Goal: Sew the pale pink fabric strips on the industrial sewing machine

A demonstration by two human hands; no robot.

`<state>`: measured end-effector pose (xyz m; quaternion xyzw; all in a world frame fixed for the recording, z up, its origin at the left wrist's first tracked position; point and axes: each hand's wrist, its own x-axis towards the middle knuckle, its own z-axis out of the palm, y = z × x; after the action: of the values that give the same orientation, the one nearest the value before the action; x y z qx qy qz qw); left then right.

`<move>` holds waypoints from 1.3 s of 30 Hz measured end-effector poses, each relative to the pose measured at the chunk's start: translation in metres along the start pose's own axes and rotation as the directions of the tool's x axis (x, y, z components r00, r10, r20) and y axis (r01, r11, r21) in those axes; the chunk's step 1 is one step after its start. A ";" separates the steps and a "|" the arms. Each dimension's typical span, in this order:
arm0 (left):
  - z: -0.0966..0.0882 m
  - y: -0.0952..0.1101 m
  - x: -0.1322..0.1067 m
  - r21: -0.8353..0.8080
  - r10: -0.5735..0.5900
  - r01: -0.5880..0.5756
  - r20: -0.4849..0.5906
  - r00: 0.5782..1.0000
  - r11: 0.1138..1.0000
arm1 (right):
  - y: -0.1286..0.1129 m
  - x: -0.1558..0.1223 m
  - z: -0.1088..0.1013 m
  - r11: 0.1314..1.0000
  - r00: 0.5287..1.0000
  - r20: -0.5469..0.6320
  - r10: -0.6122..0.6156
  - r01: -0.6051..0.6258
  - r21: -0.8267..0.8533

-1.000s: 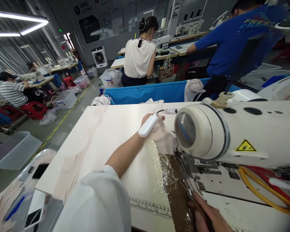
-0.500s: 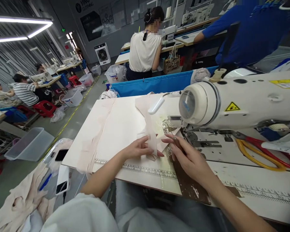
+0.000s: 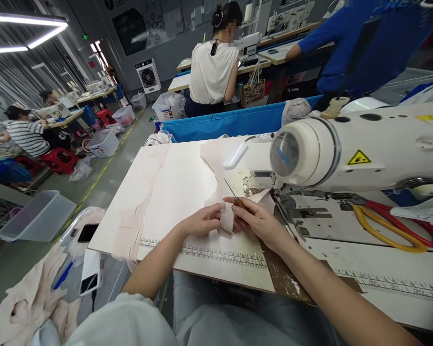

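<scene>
Grey floor (image 3: pixel 120 179), seated worker (image 3: pixel 213 74) beyond. White tabletop (image 3: pixel 180 192), ruler-marked near edge; sewing machine (image 3: pixel 389 142) at right. Pale fabric (image 3: pixel 226 217) between the hands, pinched by left hand (image 3: pixel 202 222); right hand (image 3: pixel 262 224) grips slim pointed tool (image 3: pixel 231 187). Best, I judge: fabric steady, tip angled clear of that pinch.

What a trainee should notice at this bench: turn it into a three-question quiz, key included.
1. Fill in the blank: the left hand touches a piece of pale ____.

2. Multiple choice: where is the thin pointed tool?
(a) in the left hand
(b) in the right hand
(c) on the floor

3. True or false: the scissors lie to the right of both hands.

Key: 1. fabric; 2. b; 3. true.
</scene>
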<state>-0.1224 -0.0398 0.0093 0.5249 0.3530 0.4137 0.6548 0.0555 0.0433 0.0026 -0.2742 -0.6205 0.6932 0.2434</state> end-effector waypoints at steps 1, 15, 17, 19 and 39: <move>0.000 0.000 0.000 -0.008 -0.006 0.006 -0.013 1.000 1.000 | 0.001 0.000 0.000 1.000 1.000 0.009 0.003 -0.003 0.021; 0.001 -0.001 0.003 -0.094 -0.121 0.112 -0.103 0.987 0.989 | -0.005 -0.007 -0.006 0.996 0.993 -0.078 -0.084 0.083 -0.016; 0.000 0.000 0.002 -0.114 -0.107 0.099 -0.071 0.992 0.989 | -0.005 -0.007 -0.006 0.995 0.989 -0.111 -0.097 0.094 -0.029; -0.002 0.001 0.001 -0.121 -0.095 0.088 -0.049 0.994 0.989 | -0.003 -0.007 -0.006 0.994 0.983 -0.147 -0.109 0.107 -0.017; -0.006 -0.011 0.006 0.330 0.006 0.150 -0.427 0.904 0.932 | 0.015 -0.005 -0.011 0.969 0.866 -0.462 -0.190 0.241 0.053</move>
<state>-0.1233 -0.0332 -0.0030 0.5189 0.5742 0.4217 0.4724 0.0666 0.0461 -0.0130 -0.3436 -0.5343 0.6112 0.4720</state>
